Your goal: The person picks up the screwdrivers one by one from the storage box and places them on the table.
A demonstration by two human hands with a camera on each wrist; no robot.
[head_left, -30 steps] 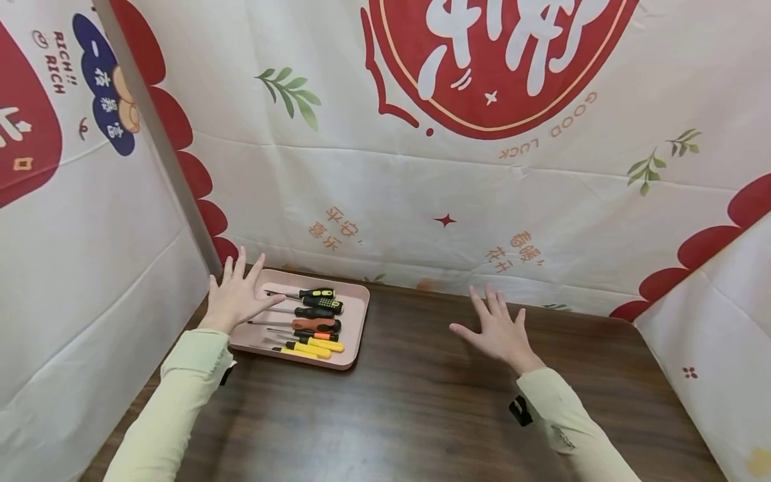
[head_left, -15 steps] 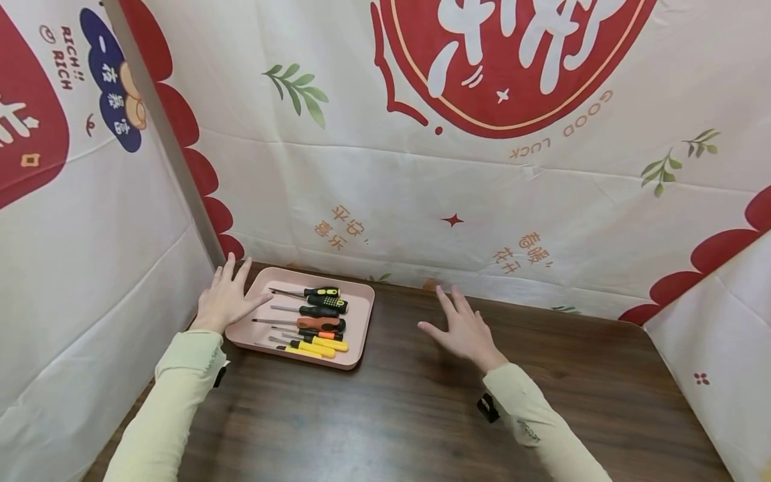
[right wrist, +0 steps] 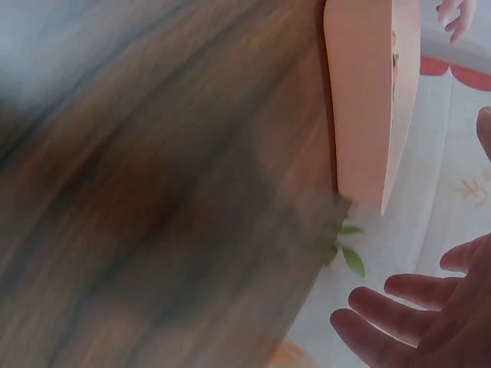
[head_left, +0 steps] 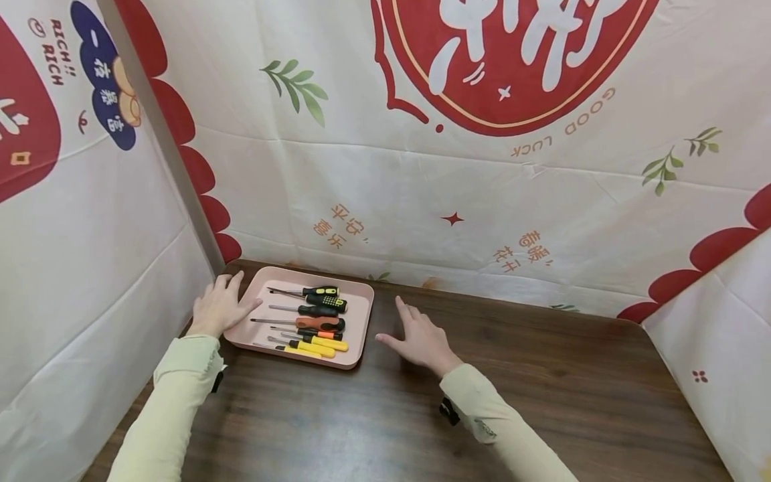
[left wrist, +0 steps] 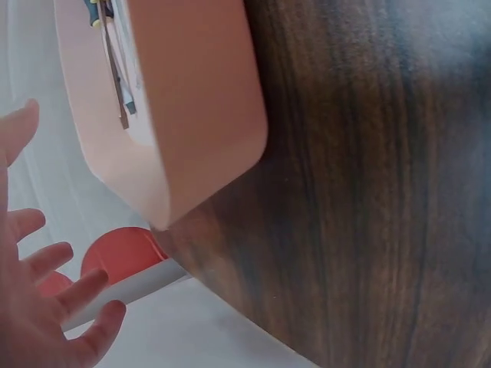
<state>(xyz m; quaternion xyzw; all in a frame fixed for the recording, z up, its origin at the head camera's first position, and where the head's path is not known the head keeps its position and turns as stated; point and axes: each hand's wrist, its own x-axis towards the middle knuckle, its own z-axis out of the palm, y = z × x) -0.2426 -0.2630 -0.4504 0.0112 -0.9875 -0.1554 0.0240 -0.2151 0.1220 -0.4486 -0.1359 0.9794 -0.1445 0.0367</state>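
Observation:
A pink tray (head_left: 355,348) lies at the back left of the wooden table. In it several screwdrivers lie side by side, among them an orange-and-black screwdriver (head_left: 319,324), a black screwdriver (head_left: 317,311) and a yellow-handled screwdriver (head_left: 329,343). At the tray's left side is my left hand (head_left: 218,309), fingers spread and thumb over the rim; whether it touches the tray I cannot tell. My right hand (head_left: 423,340) hovers a short way right of the tray, thumb and fingers apart, holding nothing. The left wrist view shows the tray's wall (left wrist: 207,92) beside the loosely bent left fingers.
The dark wooden table (head_left: 337,428) extends in front of the tray and to the right. A printed white cloth (head_left: 391,194) hangs behind the table's back edge. Similar cloth walls stand at the left (head_left: 90,268) and right (head_left: 723,335).
My right hand has moved left across the table, closer to the tray's right side. My left hand has lowered and shifted slightly left to the tray's left edge. The screwdrivers lie as before.

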